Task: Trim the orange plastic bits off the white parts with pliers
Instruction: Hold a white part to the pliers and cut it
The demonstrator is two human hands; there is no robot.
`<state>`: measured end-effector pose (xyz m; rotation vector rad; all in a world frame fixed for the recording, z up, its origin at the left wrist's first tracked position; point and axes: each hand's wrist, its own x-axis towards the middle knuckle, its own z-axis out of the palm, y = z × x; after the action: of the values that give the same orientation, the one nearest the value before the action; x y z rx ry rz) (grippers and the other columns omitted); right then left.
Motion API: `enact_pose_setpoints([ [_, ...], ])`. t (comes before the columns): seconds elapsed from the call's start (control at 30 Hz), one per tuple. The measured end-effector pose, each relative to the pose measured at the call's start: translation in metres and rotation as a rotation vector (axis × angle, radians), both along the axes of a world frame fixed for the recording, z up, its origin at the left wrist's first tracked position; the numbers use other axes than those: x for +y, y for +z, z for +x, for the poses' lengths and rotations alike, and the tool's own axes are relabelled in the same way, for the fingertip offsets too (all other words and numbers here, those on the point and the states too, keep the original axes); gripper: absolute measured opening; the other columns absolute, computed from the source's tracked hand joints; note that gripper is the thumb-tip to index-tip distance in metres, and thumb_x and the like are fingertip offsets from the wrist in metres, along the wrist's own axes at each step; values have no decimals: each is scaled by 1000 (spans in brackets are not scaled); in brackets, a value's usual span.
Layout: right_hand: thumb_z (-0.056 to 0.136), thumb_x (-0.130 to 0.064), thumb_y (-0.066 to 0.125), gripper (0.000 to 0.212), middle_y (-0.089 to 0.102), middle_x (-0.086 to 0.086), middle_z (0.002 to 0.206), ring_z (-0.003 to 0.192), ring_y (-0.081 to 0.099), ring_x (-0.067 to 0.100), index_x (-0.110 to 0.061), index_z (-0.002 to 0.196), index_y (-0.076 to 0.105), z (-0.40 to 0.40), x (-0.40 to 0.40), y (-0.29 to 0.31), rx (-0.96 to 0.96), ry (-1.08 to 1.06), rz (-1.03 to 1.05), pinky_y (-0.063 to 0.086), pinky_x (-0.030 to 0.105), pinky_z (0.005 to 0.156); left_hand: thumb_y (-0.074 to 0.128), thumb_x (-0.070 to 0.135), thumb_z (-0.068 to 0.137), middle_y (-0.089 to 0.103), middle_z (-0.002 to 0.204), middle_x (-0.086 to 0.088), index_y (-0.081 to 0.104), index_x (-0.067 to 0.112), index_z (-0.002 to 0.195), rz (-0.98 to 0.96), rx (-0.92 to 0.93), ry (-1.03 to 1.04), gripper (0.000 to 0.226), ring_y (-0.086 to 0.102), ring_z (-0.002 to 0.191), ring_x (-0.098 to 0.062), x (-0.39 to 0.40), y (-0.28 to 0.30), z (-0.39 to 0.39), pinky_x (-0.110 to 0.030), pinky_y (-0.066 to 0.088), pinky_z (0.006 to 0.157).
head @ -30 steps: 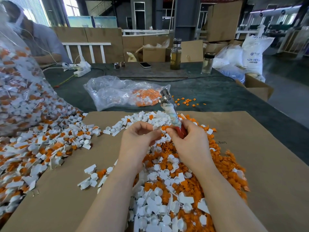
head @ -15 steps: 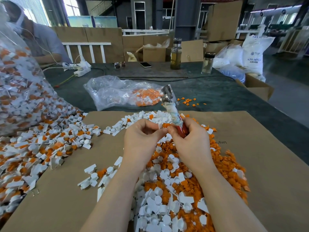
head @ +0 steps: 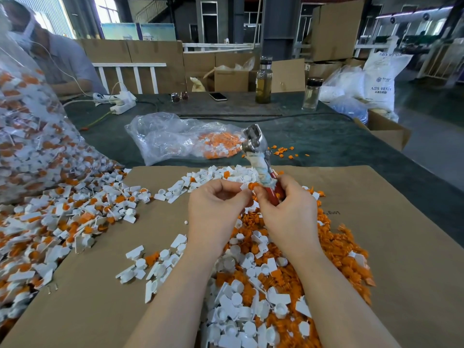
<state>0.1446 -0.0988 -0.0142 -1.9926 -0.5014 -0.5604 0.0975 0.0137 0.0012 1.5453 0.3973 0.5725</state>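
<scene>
Orange-tabbed white part [head: 247,186] pinched in left hand [head: 216,209]; right hand [head: 288,212] grips pliers [head: 261,162], head at twelve o'clock. Best cut: flush against white.

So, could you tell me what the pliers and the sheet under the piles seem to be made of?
The pliers: head looks like bare shiny metal, glinting silver; handles seem red plastic-coated, one wrapped in whitish tape or cloth. The sheet: matte brown cardboard, judging by its flat, dull surface and straight edge.

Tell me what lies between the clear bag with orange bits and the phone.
Only bare dark-green table and a black cable separate clear bag from phone, per the head view.
</scene>
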Motion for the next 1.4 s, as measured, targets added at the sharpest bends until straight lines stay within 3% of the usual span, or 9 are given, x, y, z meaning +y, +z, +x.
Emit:
enact_pose_setpoints([
  [0.27,86,-28,70,16,46,-22,61,67,53,-13,-27,83,54,0,-1,1,-19,-11,-17,39,4,57,84,16,77,75,69,3,76,19,77,55,18,18,8,70,63,-8,-2,2,-2,-18,57,61],
  [0.53,88,-29,68,8,55,-22,68,73,55,-12,-25,94,64,6,-3,0,70,67,-39,39,4,56,81,16,80,73,64,8,72,24,72,98,48,13,14,67,59,-2,-2,4,-3,-19,52,60],
  [0.83,89,-22,67,7,53,-20,66,67,53,-11,-19,96,67,8,-5,2,82,138,-83,38,5,56,80,23,83,74,68,5,72,20,76,111,59,43,10,72,69,-12,1,0,-1,-36,61,75],
  [1.07,89,-26,66,17,65,-15,83,80,59,-2,-24,106,68,7,-8,6,191,203,-21,46,10,63,77,18,85,75,73,3,71,17,82,92,20,49,7,72,68,-9,4,-1,1,-16,56,62],
  [1.23,90,-25,64,6,67,1,84,76,61,14,-24,96,64,7,-20,11,346,339,-99,51,30,64,73,13,88,74,70,4,69,14,86,25,-81,52,4,72,70,-9,14,-2,0,-18,56,67],
  [1.4,89,-29,65,17,57,-9,85,74,56,4,-23,101,56,7,-25,11,435,409,-298,38,18,59,67,5,92,71,71,0,68,4,89,-67,-194,33,3,68,64,-6,22,-2,-2,-14,53,65],
])
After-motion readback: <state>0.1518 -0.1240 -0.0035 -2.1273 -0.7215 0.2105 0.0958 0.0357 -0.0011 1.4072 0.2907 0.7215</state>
